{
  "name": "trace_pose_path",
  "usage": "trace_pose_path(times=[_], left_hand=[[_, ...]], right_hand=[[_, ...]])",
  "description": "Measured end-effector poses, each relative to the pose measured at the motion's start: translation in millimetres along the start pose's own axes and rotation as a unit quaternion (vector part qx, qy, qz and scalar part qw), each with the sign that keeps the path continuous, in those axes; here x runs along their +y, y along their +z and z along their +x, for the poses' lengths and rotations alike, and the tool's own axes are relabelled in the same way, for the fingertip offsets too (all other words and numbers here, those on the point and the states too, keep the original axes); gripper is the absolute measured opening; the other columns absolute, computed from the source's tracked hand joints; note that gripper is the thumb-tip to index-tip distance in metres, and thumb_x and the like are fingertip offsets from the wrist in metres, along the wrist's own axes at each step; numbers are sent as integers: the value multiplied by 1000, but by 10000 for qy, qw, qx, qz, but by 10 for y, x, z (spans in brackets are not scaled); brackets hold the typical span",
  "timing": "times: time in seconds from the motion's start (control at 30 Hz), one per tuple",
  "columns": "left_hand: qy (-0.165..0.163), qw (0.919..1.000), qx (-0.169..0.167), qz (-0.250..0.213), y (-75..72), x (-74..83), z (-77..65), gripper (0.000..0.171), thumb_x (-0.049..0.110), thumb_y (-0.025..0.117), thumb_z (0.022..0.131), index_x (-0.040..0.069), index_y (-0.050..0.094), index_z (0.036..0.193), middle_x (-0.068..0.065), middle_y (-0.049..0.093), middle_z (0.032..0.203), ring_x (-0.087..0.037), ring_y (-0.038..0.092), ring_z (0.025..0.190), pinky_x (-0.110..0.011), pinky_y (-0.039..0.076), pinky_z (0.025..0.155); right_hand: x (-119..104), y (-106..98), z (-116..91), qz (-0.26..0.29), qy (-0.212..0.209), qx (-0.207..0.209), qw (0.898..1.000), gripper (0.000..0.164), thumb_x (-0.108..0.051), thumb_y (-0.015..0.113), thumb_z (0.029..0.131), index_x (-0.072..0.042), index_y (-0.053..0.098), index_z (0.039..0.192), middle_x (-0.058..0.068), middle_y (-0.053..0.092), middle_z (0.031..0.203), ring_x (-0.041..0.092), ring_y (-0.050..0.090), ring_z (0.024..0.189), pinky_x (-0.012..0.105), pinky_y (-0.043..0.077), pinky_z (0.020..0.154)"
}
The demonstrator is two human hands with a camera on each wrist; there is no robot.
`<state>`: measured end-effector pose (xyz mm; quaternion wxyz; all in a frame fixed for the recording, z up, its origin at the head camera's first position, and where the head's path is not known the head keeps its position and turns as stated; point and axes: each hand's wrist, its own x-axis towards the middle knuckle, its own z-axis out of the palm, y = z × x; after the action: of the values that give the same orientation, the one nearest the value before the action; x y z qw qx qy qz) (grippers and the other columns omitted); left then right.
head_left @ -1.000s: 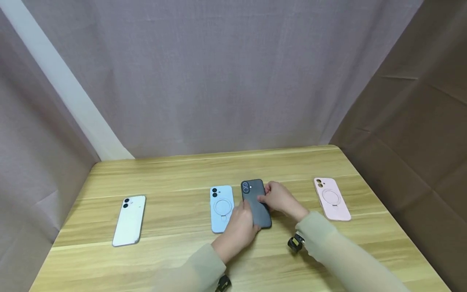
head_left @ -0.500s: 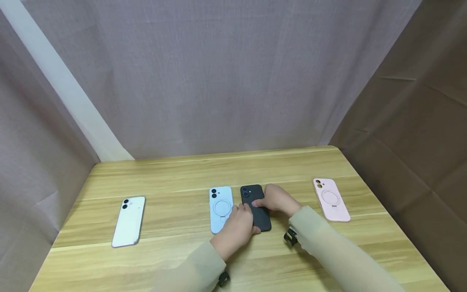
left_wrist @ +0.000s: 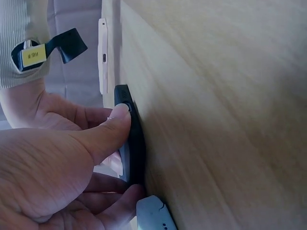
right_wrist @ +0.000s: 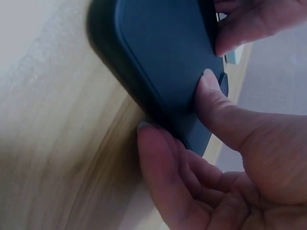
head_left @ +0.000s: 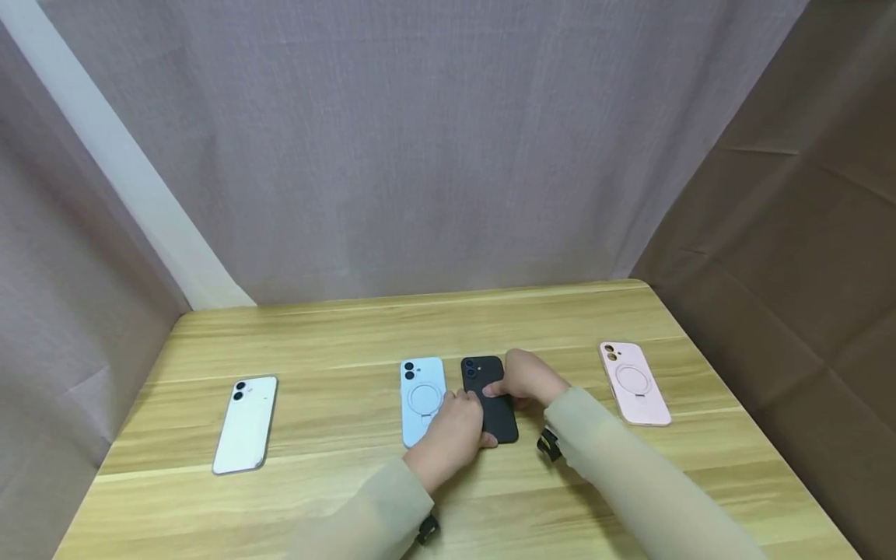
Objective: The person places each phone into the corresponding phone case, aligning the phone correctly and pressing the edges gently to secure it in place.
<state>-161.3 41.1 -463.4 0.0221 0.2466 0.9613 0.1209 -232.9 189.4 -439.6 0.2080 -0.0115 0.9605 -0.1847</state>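
A black phone (head_left: 500, 420) lies back up near the middle of the wooden table, its two camera lenses at the far end. My left hand (head_left: 449, 432) grips it from the near left, with the thumb at its near end and fingers along its left side. My right hand (head_left: 532, 378) pinches the right side; in the right wrist view its thumb (right_wrist: 211, 96) presses on the back of the phone while the fingers curl at the edge by the tabletop. Just left lies a light blue phone (head_left: 421, 377) with a ring on its back, its lower right partly behind my left hand.
On the left of the table (head_left: 336, 334) lies a white phone (head_left: 246, 424), back up. A pink phone (head_left: 635, 383) with a ring on its back sits to the right. Grey curtain (head_left: 434, 155) hangs behind the table, and brown cloth (head_left: 791, 257) borders its right side.
The black phone has come down from a raised, tilted pose to lie flatter and slightly nearer. My right thumb has shifted left on its back; both hands keep their grip.
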Motion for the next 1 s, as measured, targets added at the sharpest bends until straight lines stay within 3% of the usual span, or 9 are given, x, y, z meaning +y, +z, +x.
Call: trace_pose_path(times=[0.3,0.57,0.67,0.8,0.9,1.0], left_hand=[[71,9994,30,328,-34,13,-32,78,52,76,74,-14,62,112,-23,66,98,-25,55,77,-32,43,75],[15,9987,20,502,-31,-22,-27,80,53,75,75,-16,61,112,-23,66,96,-27,59,83,-33,46,78],[-49,9997,-213,100,-62,-52,-20,81,48,77,77,-17,55,120,-26,65,103,-30,61,91,-35,48,83],[-282,9917,-482,-1156,-180,-144,-64,84,37,77,83,-14,38,138,-26,62,116,-28,63,100,-34,51,84],[-217,9784,-273,-2037,-341,-278,-162,85,30,75,86,-8,29,146,-25,60,122,-25,64,100,-33,52,81],[-88,9717,240,-2349,-519,-497,-316,83,27,75,86,-5,30,147,-23,58,127,-26,63,104,-36,52,87]], right_hand=[[-48,46,71,33,378,-196,9991,45,-40,78,76,1,62,74,8,61,63,16,58,53,26,50,51],[-96,39,86,-186,339,-189,9991,46,-43,77,76,0,61,72,7,61,62,16,59,54,25,47,53],[-55,43,89,-170,205,-173,9995,47,-45,76,77,-1,61,66,4,56,54,14,55,49,24,43,49],[76,35,56,327,-235,-136,9991,47,-42,76,81,-4,59,59,0,48,47,12,47,42,23,40,44],[213,-47,-14,860,-415,23,9954,42,-39,75,83,-5,57,68,1,52,54,14,49,47,27,45,46],[385,-195,-97,939,-380,373,9942,39,-40,72,86,-4,56,84,6,60,66,19,54,59,33,48,55]])
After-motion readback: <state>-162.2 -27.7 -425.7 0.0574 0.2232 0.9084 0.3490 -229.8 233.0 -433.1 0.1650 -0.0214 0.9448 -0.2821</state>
